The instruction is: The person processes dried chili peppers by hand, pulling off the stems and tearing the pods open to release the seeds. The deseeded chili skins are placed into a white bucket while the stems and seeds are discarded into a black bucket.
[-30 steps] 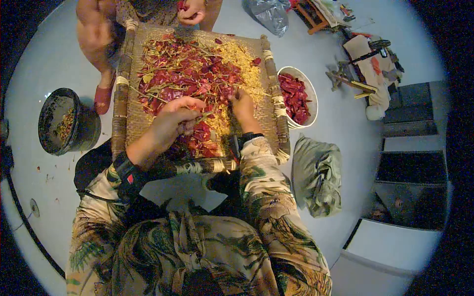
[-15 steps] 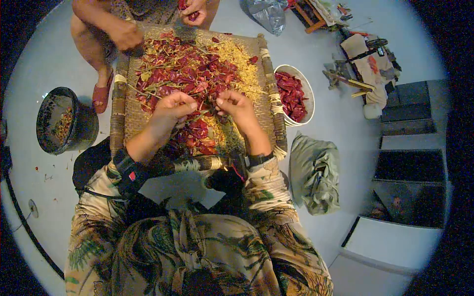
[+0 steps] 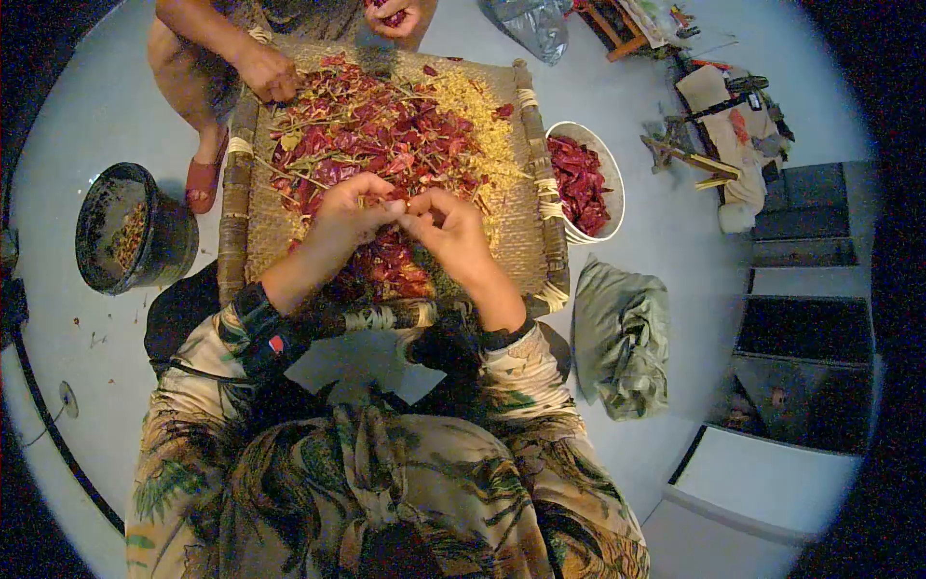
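Observation:
My left hand (image 3: pixel 349 220) and my right hand (image 3: pixel 451 236) meet fingertip to fingertip above a woven tray (image 3: pixel 265 207) with a wooden frame. Both are closed in a pinch, and a small reddish bit of dried chili pepper (image 3: pixel 403 205) shows between them; the fingers hide most of it. Under and beyond my hands lies a heap of dried red chili peppers (image 3: pixel 381 135), mixed with stems. Yellow seeds (image 3: pixel 482 116) are spread along the tray's right side.
Across the tray, another person's hand (image 3: pixel 268 73) touches the heap's edge; their other hand (image 3: pixel 394 17) holds red chilies. A white bucket (image 3: pixel 615 183) of chili pieces stands at right, above a greenish sack (image 3: pixel 622 338). At left is a black tub (image 3: pixel 172 246) with seeds and scraps.
My hands were apart and have come together at the fingertips. The other person's hand has moved down onto the edge of the heap. The whole view has shifted slightly.

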Demonstrator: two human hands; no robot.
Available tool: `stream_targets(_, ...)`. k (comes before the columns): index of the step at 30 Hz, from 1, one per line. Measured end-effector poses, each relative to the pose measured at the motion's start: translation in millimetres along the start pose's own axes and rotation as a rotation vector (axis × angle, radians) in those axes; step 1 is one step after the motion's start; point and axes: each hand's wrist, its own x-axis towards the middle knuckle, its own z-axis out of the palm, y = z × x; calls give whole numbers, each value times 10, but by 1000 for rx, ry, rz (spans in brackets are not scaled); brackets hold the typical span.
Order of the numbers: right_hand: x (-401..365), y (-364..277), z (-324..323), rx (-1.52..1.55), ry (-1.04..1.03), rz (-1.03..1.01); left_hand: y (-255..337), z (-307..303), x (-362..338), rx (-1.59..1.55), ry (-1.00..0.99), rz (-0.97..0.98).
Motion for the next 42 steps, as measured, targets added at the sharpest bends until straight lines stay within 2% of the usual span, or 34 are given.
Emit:
stream_targets(1, 2, 22, 9, 37, -18, -30, 6, -11, 5, 8, -4, -25)
stream_targets(4, -1, 50, -54, 314, -88, 166, 20, 6, -17, 41, -9, 16)
stream_targets(7, 50, 37, -181, 448, -36, 332, -33, -37, 7, 24, -13, 15)
stream_targets(8, 77, 106, -232, 476, 7, 329, -50, -50, 15, 45, 19, 18)
stream_targets(11, 156, 282, -604, 460, 175, 397, -57, -73, 23, 69, 77, 27)
stream_targets(13, 150, 339, -905, 649, 455, 278, -94, -117, 25, 30, 67, 31)
stream_targets(15, 247, 508, -1277, 1021, 685, 228, 10, -108, -26, -1, 57, -23)
stream_targets(18, 222, 574, -1366, 1040, 842, 309, 68, -108, -62, 8, 53, -46)
stream_targets(21, 239, 841, -1188, 586, 423, 336, 93, -100, -59, 12, 59, -30)
stream_targets(23, 280, 772, -864, 173, 328, 364, 53, -127, -39, 17, 68, -2)
stream_targets(25, 280, 860, -518, -295, 231, 53, -54, -170, 9, 32, 75, 46)
stream_targets(29, 191, 609, -1, -560, 34, -165, 43, -133, -25, 24, 79, -15)
stream_targets(34, 147, 610, 83, -539, -74, -159, 21, -159, -10, 133, 72, -36)
stream_targets(36, 162, 600, 1, -392, -29, 13, 67, -142, -22, 140, 81, -92)
stream_targets(38, 245, 881, -18, -355, 161, -55, 60, -123, -20, 108, 92, -85)
stream_targets(39, 257, 726, -131, -377, 156, 103, 9, -115, -4, 72, 98, -49)
stream_targets(42, 302, 1051, -276, -508, 207, 116, -8, -133, -6, 47, 82, 6)
